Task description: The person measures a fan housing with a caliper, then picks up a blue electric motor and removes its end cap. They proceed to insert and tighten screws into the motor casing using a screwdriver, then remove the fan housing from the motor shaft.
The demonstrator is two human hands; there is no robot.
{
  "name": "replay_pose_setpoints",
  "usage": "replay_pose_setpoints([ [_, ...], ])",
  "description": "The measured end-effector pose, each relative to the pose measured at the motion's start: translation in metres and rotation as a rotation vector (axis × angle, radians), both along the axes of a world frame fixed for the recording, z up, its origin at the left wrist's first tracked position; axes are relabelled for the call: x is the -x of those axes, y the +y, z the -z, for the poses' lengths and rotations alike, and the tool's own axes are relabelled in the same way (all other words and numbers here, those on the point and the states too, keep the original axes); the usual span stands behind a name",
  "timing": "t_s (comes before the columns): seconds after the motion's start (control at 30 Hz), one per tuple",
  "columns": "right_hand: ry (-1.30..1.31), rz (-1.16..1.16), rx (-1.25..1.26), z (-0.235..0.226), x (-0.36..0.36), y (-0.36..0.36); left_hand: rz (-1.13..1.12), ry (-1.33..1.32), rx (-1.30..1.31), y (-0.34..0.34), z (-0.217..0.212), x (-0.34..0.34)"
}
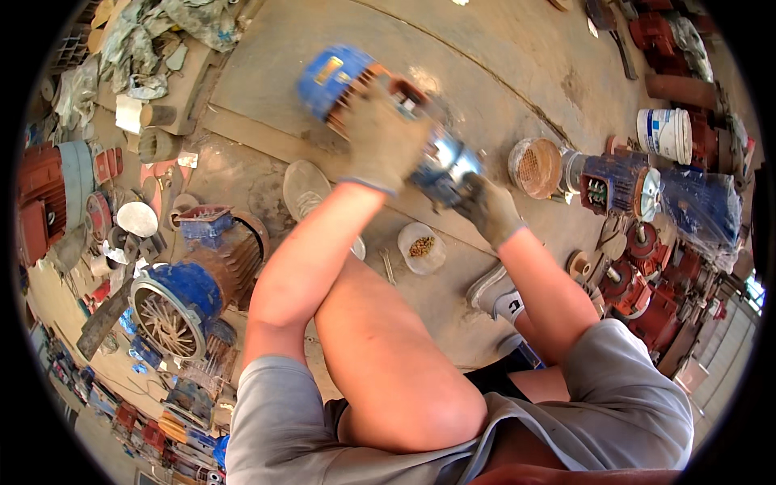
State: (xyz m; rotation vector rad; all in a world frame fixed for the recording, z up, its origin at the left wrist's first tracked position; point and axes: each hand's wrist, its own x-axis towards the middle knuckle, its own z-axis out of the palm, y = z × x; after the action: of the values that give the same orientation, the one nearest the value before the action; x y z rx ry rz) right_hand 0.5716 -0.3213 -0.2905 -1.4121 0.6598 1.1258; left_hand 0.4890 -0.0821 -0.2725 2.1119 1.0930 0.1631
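A blue and rust-coloured electric motor (330,77), smeared by motion, lies slanted in front of me with its terminal box open. My left hand (381,141), in a dirty work glove, grips its ribbed body. Toward my right, a blue and shiny metal end piece (444,166) adjoins the motor; blur hides whether it is part of it or separate. My right hand (493,212), also gloved, is closed round the dark end of that piece. Between my feet sit a shallow pale bowl (422,249) of small brass-coloured parts and a spanner (388,265).
On my left stands a large blue and rusty motor (202,283), with red motor housings (44,202) beyond. A rusty round tin (534,167), another blue motor (618,184) and a white bucket (664,136) are at right. Crumpled plastic sheeting (137,44) lies far left.
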Motion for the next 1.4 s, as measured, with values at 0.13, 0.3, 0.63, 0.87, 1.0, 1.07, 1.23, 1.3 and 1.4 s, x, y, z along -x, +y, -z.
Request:
replay_pose_setpoints([
  [0.13,0.005,-0.054,0.065,-0.025,0.005,-0.078,0.392,0.214,0.012,-0.056,-0.041,0.008],
  [0.3,-0.050,-0.050,0.070,-0.069,0.014,-0.081,0.459,0.015,-0.344,-0.056,-0.010,0.004],
  [0.63,-0.241,-0.271,-0.231,-0.205,-0.002,0.065,0.134,-0.427,0.177,0.087,-0.012,0.016],
  [0.87,-0.487,-0.547,-0.521,-0.253,-0.013,0.181,0.107,-0.559,0.316,0.176,0.058,0.020],
  [1.0,-1.268,-0.785,-0.473,-0.256,-0.024,0.214,-0.175,-0.742,0.641,0.205,0.076,0.034],
  [1.07,-1.693,-0.917,-0.024,-0.227,-0.020,0.251,-0.288,-0.778,0.743,0.211,0.068,0.031],
  [1.23,-1.952,-1.210,0.201,-0.151,-0.049,0.309,-0.441,-0.742,0.902,0.230,0.086,0.041],
  [1.3,-1.858,-1.252,0.188,-0.164,-0.029,0.326,-0.503,-0.827,0.966,0.238,0.115,0.055],
  [1.4,-1.930,-1.337,0.304,-0.165,-0.019,0.334,-0.456,-0.882,1.006,0.241,0.124,0.063],
])
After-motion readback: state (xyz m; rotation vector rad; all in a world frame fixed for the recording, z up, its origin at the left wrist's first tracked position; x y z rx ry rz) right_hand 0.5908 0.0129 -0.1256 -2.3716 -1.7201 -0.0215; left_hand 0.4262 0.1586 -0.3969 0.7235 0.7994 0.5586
